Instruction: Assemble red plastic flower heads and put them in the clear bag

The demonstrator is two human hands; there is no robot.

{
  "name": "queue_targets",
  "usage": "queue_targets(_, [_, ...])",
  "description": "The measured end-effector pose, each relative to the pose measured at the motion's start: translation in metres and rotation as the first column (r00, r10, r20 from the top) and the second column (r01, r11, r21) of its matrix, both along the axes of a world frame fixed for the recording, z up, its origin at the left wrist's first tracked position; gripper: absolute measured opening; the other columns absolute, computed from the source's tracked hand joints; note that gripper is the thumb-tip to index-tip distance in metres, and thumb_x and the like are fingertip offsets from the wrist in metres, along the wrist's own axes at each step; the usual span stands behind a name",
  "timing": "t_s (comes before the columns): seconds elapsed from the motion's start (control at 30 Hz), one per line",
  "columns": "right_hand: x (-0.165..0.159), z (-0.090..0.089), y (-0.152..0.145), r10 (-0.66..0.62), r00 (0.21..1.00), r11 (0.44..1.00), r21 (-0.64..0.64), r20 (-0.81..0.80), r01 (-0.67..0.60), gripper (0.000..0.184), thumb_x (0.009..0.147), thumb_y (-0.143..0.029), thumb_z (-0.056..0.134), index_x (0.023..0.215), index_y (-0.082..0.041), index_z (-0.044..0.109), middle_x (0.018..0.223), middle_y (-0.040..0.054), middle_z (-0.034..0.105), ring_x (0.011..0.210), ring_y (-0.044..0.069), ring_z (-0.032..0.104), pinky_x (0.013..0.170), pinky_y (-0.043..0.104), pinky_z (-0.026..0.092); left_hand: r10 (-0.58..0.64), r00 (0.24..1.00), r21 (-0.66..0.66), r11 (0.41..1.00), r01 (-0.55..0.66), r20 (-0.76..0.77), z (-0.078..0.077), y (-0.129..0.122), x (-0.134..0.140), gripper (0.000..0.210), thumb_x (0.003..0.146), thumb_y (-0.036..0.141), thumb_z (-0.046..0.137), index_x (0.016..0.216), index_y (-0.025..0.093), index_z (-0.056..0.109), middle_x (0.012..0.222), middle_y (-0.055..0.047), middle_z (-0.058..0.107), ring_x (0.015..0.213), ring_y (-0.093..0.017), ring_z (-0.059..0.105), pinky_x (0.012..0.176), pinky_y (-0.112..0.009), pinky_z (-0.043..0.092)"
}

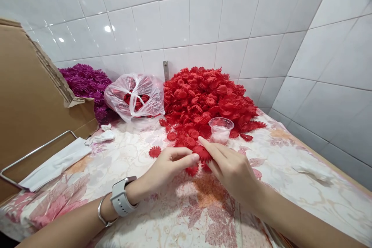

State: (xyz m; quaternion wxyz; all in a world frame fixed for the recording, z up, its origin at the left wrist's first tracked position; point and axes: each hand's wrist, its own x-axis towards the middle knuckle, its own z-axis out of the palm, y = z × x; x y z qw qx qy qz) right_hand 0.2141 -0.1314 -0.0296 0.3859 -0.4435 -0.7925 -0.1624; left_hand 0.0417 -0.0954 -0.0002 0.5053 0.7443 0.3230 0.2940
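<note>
A red fabric flower (202, 153) with a notched edge is between my two hands, in front of the heap. My left hand (170, 161), with a watch on its wrist, pinches the flower's left edge between thumb and fingers. Over the right edge lie the fingers of my right hand (232, 164), closed against it with the index finger reaching forward; its thumb is hidden. Just beyond my hands, a large pile of red fabric flowers (203, 93) spills toward me. A clear plastic cup (221, 130) with whitish contents stands beside my right hand.
A tied plastic bag (116, 97) holding red flowers sits left of the pile, near purple flowers (84, 81). A cardboard box (31, 85) borders the left side, with white paper (55, 164) before it. Tiled wall (200, 15) closes off the back and right.
</note>
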Motion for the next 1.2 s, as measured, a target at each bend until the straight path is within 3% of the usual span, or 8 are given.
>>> queue_targets(0.1, [-0.002,0.002,-0.001,0.014,0.996,0.987,0.158,0.087,-0.027,0.035,0.084,-0.006,0.036,0.113,-0.009,0.055,0.080,0.0113,0.069,0.076,0.021,0.065,0.067,0.032,0.054,-0.025,0.998,-0.217,0.976,0.036,0.057,-0.002,-0.001,0.003,0.026,0.075,0.037,0.057,0.065,0.013,0.061,0.062,0.000,0.055,0.060,-0.012,0.050,0.058,-0.024,0.039])
queue_targets(0.2, [-0.005,0.002,0.001,0.016,0.999,0.979,0.201,0.038,-0.023,0.032,0.082,-0.003,0.039,0.110,-0.006,0.053,0.088,0.0148,0.067,0.083,0.022,0.063,0.070,0.034,0.054,0.065,0.988,-0.301,0.953,-0.019,0.143,-0.004,0.002,0.004,0.020,0.072,0.032,0.061,0.070,0.013,0.063,0.068,-0.003,0.060,0.064,-0.013,0.054,0.061,-0.024,0.041])
queue_targets(0.33, [-0.007,0.002,0.002,0.011,0.988,0.997,0.076,-0.156,0.001,0.029,0.080,-0.004,0.038,0.105,-0.011,0.052,0.095,0.0139,0.063,0.088,0.022,0.060,0.074,0.035,0.052,0.171,0.967,-0.331,0.938,-0.102,0.187,-0.005,0.006,0.003,0.016,0.070,0.029,0.063,0.069,0.013,0.063,0.068,-0.002,0.060,0.063,-0.011,0.053,0.057,-0.022,0.039])
queue_targets(0.57, [-0.010,0.009,-0.004,0.120,0.930,0.967,-0.170,-0.346,-0.188,0.009,0.081,-0.015,0.049,0.086,-0.016,0.056,0.080,0.0052,0.061,0.070,0.015,0.057,0.063,0.027,0.047,0.092,0.992,-0.185,0.980,-0.074,0.089,-0.009,0.008,-0.001,0.024,0.070,0.033,0.063,0.059,0.012,0.063,0.054,0.001,0.053,0.052,-0.008,0.043,0.053,-0.022,0.032])
queue_targets(0.7, [-0.010,0.012,-0.004,0.117,0.901,0.898,-0.343,-0.417,-0.275,0.007,0.079,-0.021,0.058,0.085,-0.018,0.058,0.076,0.0015,0.062,0.068,0.013,0.056,0.061,0.025,0.043,0.129,0.989,-0.201,0.973,-0.111,0.078,-0.008,0.008,-0.002,0.024,0.066,0.033,0.066,0.055,0.012,0.062,0.052,0.002,0.053,0.051,-0.008,0.043,0.052,-0.022,0.031])
queue_targets(0.83, [-0.009,0.014,-0.002,0.108,0.848,0.820,-0.435,-0.520,-0.371,0.006,0.078,-0.023,0.059,0.081,-0.019,0.060,0.075,-0.0004,0.063,0.067,0.013,0.056,0.057,0.023,0.041,0.115,0.985,-0.195,0.977,-0.089,0.128,-0.007,0.008,-0.001,0.020,0.064,0.029,0.068,0.054,0.013,0.061,0.054,0.001,0.056,0.053,-0.008,0.046,0.054,-0.022,0.032])
queue_targets(1.07, [-0.009,0.013,-0.001,0.062,0.693,0.669,-0.485,-0.719,-0.563,0.009,0.078,-0.026,0.057,0.077,-0.019,0.062,0.070,-0.0011,0.061,0.065,0.012,0.054,0.058,0.023,0.040,0.094,0.982,-0.252,0.966,-0.050,0.166,-0.011,0.012,-0.002,0.025,0.058,0.029,0.073,0.051,0.013,0.054,0.054,0.002,0.055,0.052,-0.008,0.047,0.053,-0.021,0.034])
queue_targets(1.2, [-0.010,0.010,0.001,-0.047,0.568,0.605,-0.476,-0.822,-0.638,0.010,0.076,-0.028,0.059,0.072,-0.018,0.060,0.065,-0.0028,0.057,0.061,0.010,0.051,0.056,0.022,0.037,0.094,0.977,-0.286,0.958,-0.035,0.193,-0.015,0.013,-0.002,0.028,0.056,0.033,0.074,0.051,0.013,0.055,0.054,0.001,0.057,0.052,-0.009,0.049,0.052,-0.021,0.035])
